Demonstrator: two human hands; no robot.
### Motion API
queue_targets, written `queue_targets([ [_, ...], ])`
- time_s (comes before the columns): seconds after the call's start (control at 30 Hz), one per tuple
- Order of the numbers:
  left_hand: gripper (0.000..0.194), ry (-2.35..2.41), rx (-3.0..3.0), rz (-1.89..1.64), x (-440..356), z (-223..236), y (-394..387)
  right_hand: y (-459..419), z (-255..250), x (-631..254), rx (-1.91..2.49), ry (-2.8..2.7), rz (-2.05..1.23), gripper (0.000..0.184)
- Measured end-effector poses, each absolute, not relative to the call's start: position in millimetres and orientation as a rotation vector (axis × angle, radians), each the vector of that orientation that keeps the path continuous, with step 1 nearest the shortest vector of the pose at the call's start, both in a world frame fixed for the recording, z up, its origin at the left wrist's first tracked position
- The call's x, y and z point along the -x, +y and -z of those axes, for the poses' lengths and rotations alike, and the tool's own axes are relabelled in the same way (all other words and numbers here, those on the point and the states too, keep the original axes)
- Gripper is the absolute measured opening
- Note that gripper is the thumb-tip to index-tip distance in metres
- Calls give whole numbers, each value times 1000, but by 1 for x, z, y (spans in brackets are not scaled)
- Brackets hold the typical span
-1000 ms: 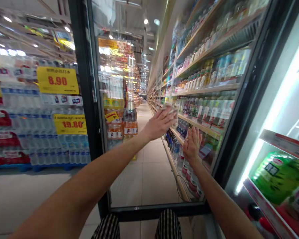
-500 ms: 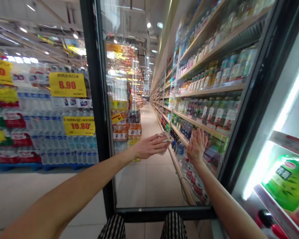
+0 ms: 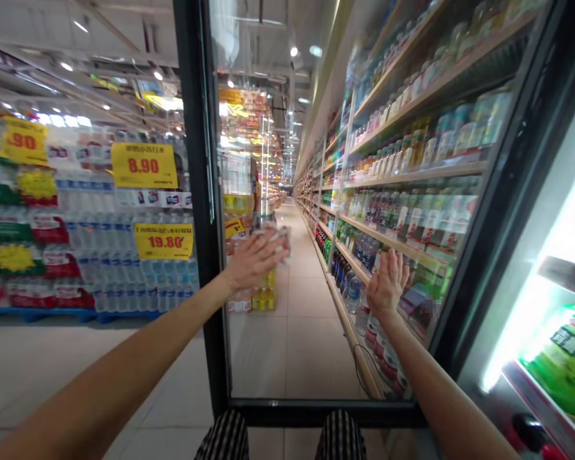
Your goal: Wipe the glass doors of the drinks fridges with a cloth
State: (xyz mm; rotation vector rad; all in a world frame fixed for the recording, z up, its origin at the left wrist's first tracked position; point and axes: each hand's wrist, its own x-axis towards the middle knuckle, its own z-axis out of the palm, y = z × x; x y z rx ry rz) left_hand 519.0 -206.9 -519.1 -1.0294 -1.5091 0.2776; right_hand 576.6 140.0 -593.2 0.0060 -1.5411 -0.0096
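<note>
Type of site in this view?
Most likely a supermarket drinks section: yellow price signs reading 8.90 and 19.80, stacked packs of bottled water, and a glass door beside a lit cooler shelf holding a green drink bottle.

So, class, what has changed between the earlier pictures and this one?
The left hand, with the cloth, has moved left across the glass door, nearer its left edge. The right hand stays raised at the door; nothing was taken up or let go.
</note>
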Motion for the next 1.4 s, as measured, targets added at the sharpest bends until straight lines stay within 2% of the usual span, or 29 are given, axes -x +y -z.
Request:
queue_targets([
  [0.1,49,-1534,850,-127,-518,511,-209,139,594,-577,20,-1557,-5,57],
  [0.23,45,-1427,1373,-463,-521,537,-201,137,594,-576,23,-1552,-22,57],
  [0.3,45,-1384,1485,-516,-521,536,-197,137,594,-576,15,-1547,-21,57],
  [0.5,49,-1492,879,-36,-521,497,-176,135,593,-577,17,-1543,-38,57],
  [0.7,42,-1312,1511,-517,-527,525,-146,135,594,-577,14,-1562,-57,57],
  [0.9,46,-1534,1008,-66,-531,479,-120,136,594,-577,4,-1539,-17,57],
  [1.1,44,-1402,1461,-473,-537,498,-99,134,593,-579,25,-1573,-44,54],
  [1.27,46,-1576,1035,-46,-535,459,-93,135,594,-578,14,-1553,-42,55],
  [1.33,46,-1557,1049,-52,-535,463,-91,135,594,-578,9,-1549,-34,56],
  [1.4,44,-1469,1266,-234,-535,479,-88,135,594,-578,9,-1560,-37,57],
])
